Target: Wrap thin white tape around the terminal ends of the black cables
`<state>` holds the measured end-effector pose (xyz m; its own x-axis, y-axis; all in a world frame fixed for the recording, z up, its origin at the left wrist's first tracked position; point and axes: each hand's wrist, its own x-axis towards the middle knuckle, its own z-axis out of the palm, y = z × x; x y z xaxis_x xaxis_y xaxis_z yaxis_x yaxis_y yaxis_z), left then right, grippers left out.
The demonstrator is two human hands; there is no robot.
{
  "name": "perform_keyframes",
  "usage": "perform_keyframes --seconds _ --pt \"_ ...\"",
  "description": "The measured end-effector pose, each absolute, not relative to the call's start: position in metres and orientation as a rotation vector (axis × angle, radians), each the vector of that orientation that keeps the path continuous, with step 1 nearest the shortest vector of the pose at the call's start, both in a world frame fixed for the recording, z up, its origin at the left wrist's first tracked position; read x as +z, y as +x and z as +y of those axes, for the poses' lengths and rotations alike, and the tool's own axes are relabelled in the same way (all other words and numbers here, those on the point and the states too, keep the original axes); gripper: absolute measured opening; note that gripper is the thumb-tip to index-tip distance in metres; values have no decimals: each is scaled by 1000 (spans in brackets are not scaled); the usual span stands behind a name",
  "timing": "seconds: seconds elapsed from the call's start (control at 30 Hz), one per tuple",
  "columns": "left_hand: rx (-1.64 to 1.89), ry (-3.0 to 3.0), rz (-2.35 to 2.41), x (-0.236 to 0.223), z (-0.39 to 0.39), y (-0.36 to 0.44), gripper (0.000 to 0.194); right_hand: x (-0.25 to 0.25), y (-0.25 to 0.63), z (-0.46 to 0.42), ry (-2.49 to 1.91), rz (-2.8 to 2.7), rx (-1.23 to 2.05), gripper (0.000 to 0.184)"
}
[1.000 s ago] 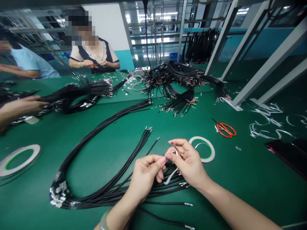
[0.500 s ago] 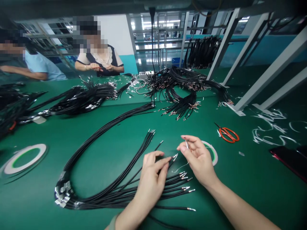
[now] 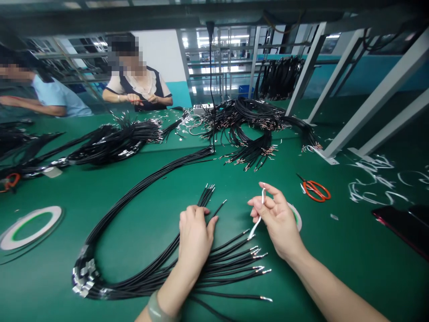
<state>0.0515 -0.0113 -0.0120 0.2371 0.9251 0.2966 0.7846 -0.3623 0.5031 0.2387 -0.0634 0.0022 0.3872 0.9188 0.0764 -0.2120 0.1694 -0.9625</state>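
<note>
My left hand (image 3: pixel 196 237) lies over a fanned bundle of black cables (image 3: pixel 161 257). Its fingers are curled round a single cable (image 3: pixel 219 208), whose bare tip sticks out past the thumb and index finger. To the right, my right hand (image 3: pixel 279 221) pinches a narrow white strip of tape (image 3: pixel 262 206). The strip's lower end hangs down by the ends of cables whose tips carry white pieces. Behind this hand a roll of tape (image 3: pixel 296 218) is partly hidden.
Orange-handled scissors (image 3: pixel 317 191) lie at right, with white scraps (image 3: pixel 372 190) and a dark red-edged object (image 3: pixel 400 228) beyond. Another tape roll (image 3: pixel 31 228) lies at left. Cable piles (image 3: pixel 114 138) cover the table's back. Two people work across it; metal posts (image 3: pixel 378 94) stand at right.
My left hand has let go of a white-tipped cable and moved left to another cable. More of the white strip now shows in my right hand, which stays nearly in place.
</note>
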Motion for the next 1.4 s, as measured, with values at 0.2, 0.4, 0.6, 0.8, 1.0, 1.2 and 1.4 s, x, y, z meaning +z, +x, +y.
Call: perform_keyframes --seconds 0.2,0.4,0.6,0.8,1.0,1.2,1.4 --pt "823 1773 1296 -4 -22 55 15 0 229 -64 -1154 -781 1012 50" --pt "806 1570 1160 6 -35 57 23 -1 219 -66 -1115 -783 1128 55" --pt "817 1530 1137 6 -39 57 21 -1 212 -66 -1115 -783 1120 53" --pt "727 1483 1154 7 -40 57 24 -5 207 -67 -1044 -848 1193 56" --pt "864 1557 1149 5 -43 57 16 -2 210 -69 -1099 -828 1095 48" --pt "909 1672 1118 7 -44 60 10 -3 208 -72 -1076 -895 1177 53" --pt "925 1681 1118 11 -46 60 11 5 211 -79 -1162 -938 1071 34"
